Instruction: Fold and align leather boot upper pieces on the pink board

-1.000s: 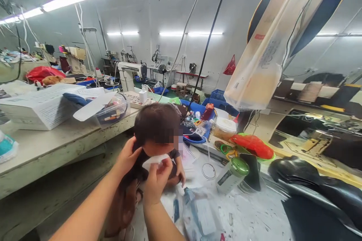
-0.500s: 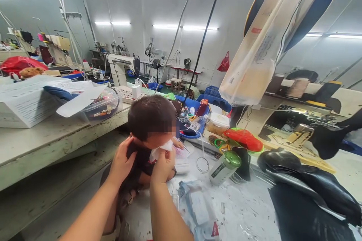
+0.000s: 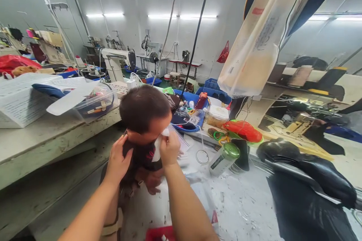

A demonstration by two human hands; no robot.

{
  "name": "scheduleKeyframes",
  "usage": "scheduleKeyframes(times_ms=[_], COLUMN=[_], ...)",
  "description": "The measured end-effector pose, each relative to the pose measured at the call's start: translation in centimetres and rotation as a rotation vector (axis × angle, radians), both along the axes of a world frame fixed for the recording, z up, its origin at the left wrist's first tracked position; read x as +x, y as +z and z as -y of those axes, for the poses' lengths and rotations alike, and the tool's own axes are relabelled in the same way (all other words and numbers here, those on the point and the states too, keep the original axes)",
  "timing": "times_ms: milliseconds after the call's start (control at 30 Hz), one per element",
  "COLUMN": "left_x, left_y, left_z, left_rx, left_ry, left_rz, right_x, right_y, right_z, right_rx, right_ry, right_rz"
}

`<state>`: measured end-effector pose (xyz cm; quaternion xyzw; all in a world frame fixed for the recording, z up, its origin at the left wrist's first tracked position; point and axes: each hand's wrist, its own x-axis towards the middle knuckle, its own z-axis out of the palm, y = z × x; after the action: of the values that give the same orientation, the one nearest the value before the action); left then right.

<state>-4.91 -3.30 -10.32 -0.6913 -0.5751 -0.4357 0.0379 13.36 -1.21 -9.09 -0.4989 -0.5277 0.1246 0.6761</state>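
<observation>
A person (image 3: 144, 111) with short dark hair and a dark top sits in front of me, head bent down. My left hand (image 3: 119, 158) rests against the side of their head near the ear, thumb apart from the fingers. In my right hand (image 3: 170, 147) a white wipe (image 3: 156, 150) is pinched at the person's face, its loose end hanging below. The person's own hand (image 3: 153, 180) lies lower, over the tabletop. Partly behind my right forearm is a soft pale-blue wipes packet (image 3: 204, 192).
A green-lidded bottle (image 3: 224, 158), a dark phone (image 3: 242, 154) and black material (image 3: 305, 207) are on the white table. Behind stand a blue basket (image 3: 202, 120) of small items and a red bag (image 3: 244, 131). At left, a bench holds a clear plastic box (image 3: 97, 101).
My right hand has moved up and right along the person's face with the wipe. My left hand stays by the ear. The person's head has tipped, and their hand now shows lower down.
</observation>
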Motion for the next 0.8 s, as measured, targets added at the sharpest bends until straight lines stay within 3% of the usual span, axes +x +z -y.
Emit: scheduleKeyframes(times_ms=[100,200,300,333,400,467,533,700,800], left_x=[-0.5,0.0,1.9,2.8,5.1,7.6,10.0,14.2,16.1], left_y=[0.8,1.5,0.7,0.0,-1.4,-2.5,-3.0,-2.3,-1.4], left_z=[0.0,2.1,6.8,8.7,12.1,14.8,16.6,18.6,19.1], left_rx=[-0.023,-0.043,-0.116,-0.22,-0.631,-1.068,-1.33,-1.395,-1.421], left_ry=[0.003,-0.02,-0.119,-0.216,-0.566,-0.853,-0.974,-0.932,-0.787], left_rz=[0.003,-0.001,0.083,0.178,0.45,0.695,0.847,0.989,1.09], right_x=[1.0,1.7,2.4,2.8,4.3,6.5,9.0,13.5,15.0], right_y=[0.0,-0.8,-2.6,-3.2,-4.1,-4.3,-4.1,-2.7,-1.9], right_z=[1.6,6.8,13.4,15.2,17.9,19.2,19.7,21.1,22.7], right_rx=[-0.024,-0.089,-0.385,-0.482,-0.621,-0.704,-0.762,-0.818,-0.773], right_ry=[0.107,0.245,0.569,0.679,0.82,0.874,0.866,0.866,0.932], right_rz=[0.067,0.03,-0.413,-0.607,-0.909,-1.043,-1.056,-1.08,-1.071])
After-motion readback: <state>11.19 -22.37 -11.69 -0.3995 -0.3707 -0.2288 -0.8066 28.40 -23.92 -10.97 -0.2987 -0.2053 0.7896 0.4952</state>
